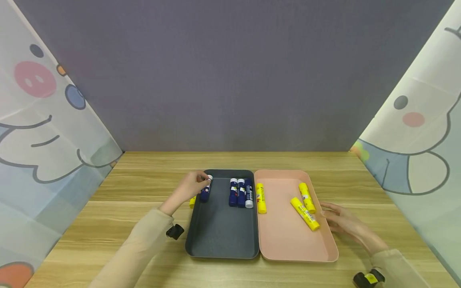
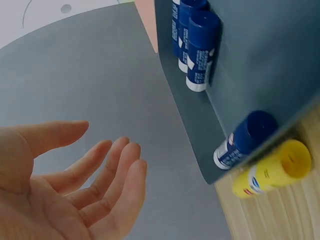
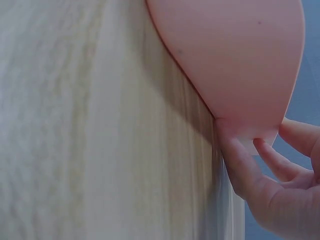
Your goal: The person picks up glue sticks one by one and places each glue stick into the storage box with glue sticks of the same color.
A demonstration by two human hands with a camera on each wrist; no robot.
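Observation:
My left hand [image 1: 192, 186], fingers loosely spread, hovers by the upper left corner of the dark grey tray [image 1: 223, 240]. Close under its fingertips, a blue glue stick [image 1: 205, 193] leans along that tray's left wall. In the left wrist view, a gap separates the hand [image 2: 85, 185] from this glue stick [image 2: 246, 140]. Three more blue glue sticks [image 1: 241, 193] lie side by side at the tray's right. My right hand [image 1: 343, 222] touches the pink tray [image 1: 284, 248] on its right wall; in the right wrist view, fingertips rest against the outer wall [image 3: 235, 65].
Outside the dark tray's left wall lies a yellow glue stick [image 1: 192, 202], partly hidden. The pink tray holds three yellow glue sticks [image 1: 261, 199]. Both trays stand side by side on a wooden table [image 1: 151, 172], with a grey panel [image 1: 234, 80] behind.

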